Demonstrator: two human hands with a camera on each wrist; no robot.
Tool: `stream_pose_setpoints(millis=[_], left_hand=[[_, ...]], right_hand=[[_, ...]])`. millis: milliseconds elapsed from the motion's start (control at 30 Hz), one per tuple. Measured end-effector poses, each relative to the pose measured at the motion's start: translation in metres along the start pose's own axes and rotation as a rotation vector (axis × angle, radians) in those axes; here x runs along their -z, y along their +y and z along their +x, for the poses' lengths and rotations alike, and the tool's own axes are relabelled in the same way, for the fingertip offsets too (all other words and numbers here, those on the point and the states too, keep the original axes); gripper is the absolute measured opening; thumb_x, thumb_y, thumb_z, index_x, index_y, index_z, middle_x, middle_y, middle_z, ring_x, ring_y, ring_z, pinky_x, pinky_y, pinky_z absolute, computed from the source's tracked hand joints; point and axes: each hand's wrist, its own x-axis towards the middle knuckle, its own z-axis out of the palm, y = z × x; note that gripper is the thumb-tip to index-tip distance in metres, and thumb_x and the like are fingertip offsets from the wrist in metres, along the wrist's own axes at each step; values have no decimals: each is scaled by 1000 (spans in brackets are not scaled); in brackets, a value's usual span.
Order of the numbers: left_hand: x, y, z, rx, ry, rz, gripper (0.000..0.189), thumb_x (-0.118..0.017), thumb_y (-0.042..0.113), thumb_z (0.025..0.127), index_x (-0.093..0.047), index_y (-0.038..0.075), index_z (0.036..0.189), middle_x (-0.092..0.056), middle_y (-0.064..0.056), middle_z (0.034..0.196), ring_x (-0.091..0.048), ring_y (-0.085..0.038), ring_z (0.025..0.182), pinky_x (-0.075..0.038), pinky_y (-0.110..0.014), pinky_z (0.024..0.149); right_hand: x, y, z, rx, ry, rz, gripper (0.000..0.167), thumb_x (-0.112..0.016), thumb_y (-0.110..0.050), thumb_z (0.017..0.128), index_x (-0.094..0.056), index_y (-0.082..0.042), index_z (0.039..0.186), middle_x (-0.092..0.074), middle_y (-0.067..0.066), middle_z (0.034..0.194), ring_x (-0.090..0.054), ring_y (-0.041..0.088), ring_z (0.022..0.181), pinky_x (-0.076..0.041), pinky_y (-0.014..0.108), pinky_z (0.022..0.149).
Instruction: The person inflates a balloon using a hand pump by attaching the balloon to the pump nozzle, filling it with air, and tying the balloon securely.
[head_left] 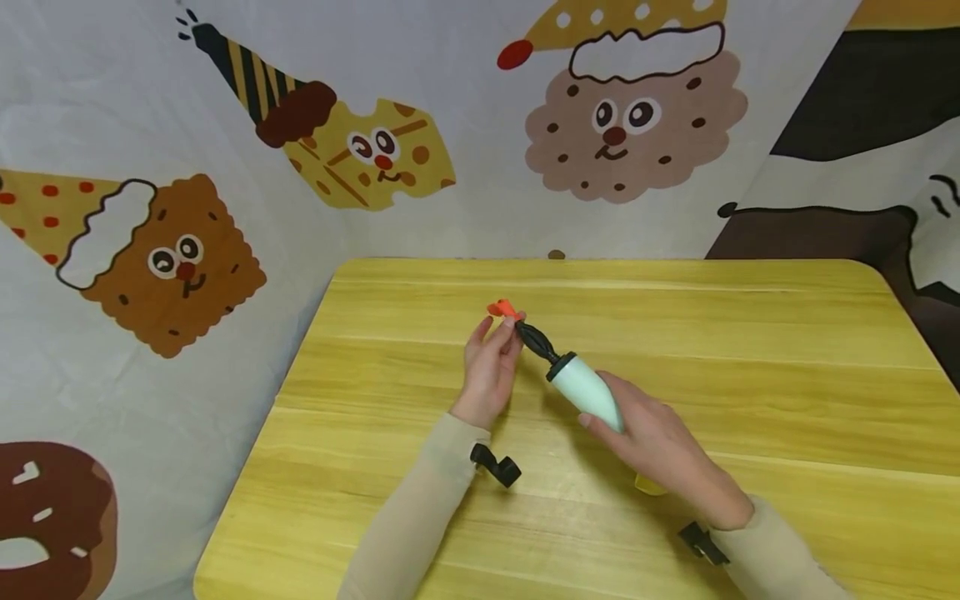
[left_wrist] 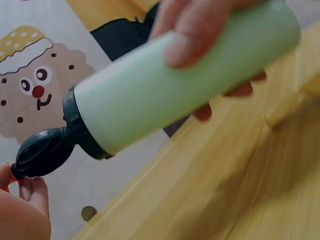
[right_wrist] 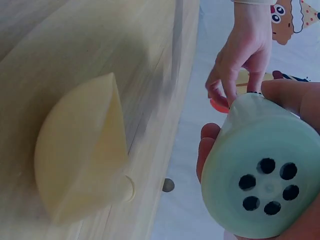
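A mint-green balloon pump (head_left: 587,392) with a black twisted nozzle (left_wrist: 46,152) is held above the table. My right hand (head_left: 660,437) grips it round the body, thumb on one side and fingers on the other. In the right wrist view, the pump's end (right_wrist: 270,188) shows a ring of several dark holes. At the nozzle's tip, my left hand (head_left: 491,367) pinches a small orange-red balloon (head_left: 506,309). How far the balloon's neck goes over the tip is hidden by the fingers.
A limp yellow piece (right_wrist: 82,155), folded and with a ringed end like a balloon's neck, lies on the wooden table (head_left: 337,467) below my right forearm. Behind the table hangs a cloth (head_left: 480,217) printed with cartoon biscuits. Black camera mounts (head_left: 497,467) sit at both wrists.
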Motion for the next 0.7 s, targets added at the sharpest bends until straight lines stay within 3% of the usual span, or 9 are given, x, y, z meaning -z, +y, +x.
stream_pose_setpoints(millis=[67,167,300,533,700], left_hand=[[1,0,1,45,-16,-19,52,-58,0,104,-35,-7,150,-58,-23,137,-68,-22,113,-49,-32,108],[5,0,4,114,-94,0,29,-54,9,108,-55,-3,134,-63,-16,130,-66,-24,119,-45,-38,112],[10,1,6,152,-213,42,22,-50,19,111,-64,6,121,-67,-8,125,-57,-31,133,-37,-45,117],[8,0,2,129,-318,13,24,-40,28,113,-58,12,108,-68,-7,123,-55,-31,136,-35,-50,118],[2,-4,-1,32,-291,53,29,-37,32,113,-58,14,104,-71,-6,115,-61,-28,128,-41,-48,112]], right_hand=[[-1,0,0,0,2,12,66,-68,-41,101,-47,-3,150,-66,15,123,-63,24,91,-54,44,71],[-2,0,1,1,4,27,66,-68,-42,100,-48,-3,150,-67,14,121,-63,22,90,-53,42,70],[-3,0,3,1,-6,48,65,-68,-42,100,-49,-4,149,-68,12,118,-62,21,89,-52,40,70],[-5,-4,6,7,-23,120,62,-68,-41,101,-50,-6,149,-68,10,118,-64,21,94,-55,44,76],[-6,-11,9,-4,-24,156,63,-68,-41,101,-49,-7,151,-68,10,122,-65,23,98,-56,46,79]])
